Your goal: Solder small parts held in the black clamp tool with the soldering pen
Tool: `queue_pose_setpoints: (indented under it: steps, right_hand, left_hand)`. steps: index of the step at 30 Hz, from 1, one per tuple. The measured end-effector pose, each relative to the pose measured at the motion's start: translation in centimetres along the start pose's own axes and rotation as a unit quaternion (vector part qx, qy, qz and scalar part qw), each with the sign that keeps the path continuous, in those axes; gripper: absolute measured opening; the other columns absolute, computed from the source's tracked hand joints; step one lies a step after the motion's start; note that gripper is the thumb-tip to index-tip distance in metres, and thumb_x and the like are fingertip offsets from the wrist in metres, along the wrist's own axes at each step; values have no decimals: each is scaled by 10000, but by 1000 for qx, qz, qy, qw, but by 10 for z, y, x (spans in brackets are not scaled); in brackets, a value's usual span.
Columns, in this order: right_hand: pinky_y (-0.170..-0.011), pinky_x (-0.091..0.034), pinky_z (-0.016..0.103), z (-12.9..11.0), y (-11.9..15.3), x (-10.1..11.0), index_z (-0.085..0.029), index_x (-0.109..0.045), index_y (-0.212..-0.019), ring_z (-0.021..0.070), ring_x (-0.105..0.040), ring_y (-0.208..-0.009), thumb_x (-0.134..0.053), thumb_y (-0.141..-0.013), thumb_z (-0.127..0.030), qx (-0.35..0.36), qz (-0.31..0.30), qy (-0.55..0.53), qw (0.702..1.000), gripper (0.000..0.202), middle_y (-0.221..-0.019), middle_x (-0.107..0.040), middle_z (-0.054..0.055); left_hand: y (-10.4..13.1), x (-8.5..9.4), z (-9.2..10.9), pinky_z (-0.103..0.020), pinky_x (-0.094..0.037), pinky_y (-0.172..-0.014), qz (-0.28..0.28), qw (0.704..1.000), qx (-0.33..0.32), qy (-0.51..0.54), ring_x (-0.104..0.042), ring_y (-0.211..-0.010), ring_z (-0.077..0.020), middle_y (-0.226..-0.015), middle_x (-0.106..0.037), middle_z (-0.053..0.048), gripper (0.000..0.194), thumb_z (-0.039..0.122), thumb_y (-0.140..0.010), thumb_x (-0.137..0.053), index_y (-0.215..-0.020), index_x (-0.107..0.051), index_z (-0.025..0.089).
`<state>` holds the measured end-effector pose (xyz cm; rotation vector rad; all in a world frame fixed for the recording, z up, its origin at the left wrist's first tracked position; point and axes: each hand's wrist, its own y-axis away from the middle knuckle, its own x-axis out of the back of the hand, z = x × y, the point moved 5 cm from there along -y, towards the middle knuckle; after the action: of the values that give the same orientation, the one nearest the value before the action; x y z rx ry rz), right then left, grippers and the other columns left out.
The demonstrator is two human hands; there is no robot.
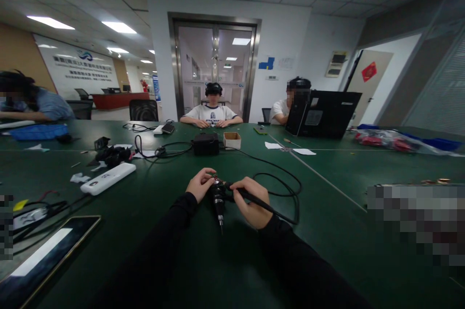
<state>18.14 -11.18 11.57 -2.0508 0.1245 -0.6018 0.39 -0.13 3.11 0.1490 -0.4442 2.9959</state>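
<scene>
A black cylindrical tool (218, 197) with a thin metal tip lies on the green table, its tip towards me. At its far end, where small reddish wires show, my left hand (201, 184) is closed with thumb and fingers pinching. My right hand (254, 201) is closed like a pen grip around a black corded soldering iron (250, 196). The iron's front end points at the wired end of the cylindrical tool; whether they touch cannot be seen. Its black cord (297, 202) loops on the table to the right of my hand.
A black box (205, 144) and a small open carton (232, 141) stand ahead. On the left lie a white power strip (109, 178), cables and a phone (51, 260). A computer case (323, 114) stands far right. People sit across the table (163, 246) and at left.
</scene>
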Motion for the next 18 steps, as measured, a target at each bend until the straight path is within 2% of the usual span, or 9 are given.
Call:
queue_pose_setpoints:
  steps: [18]
  right_hand:
    - [-649,-488,280,4,-1,1,-200,-642,-756,158,-608,-660,-532,-791,-120,-4,-2,8,1000,140,-717,-638,27]
  left_hand:
    - [-2,2,-4,-336,-489,-838,18,1000,-4,-15,-661,-810,-179,-790,-687,-25,246,240,-744,-611,-981,-593,175]
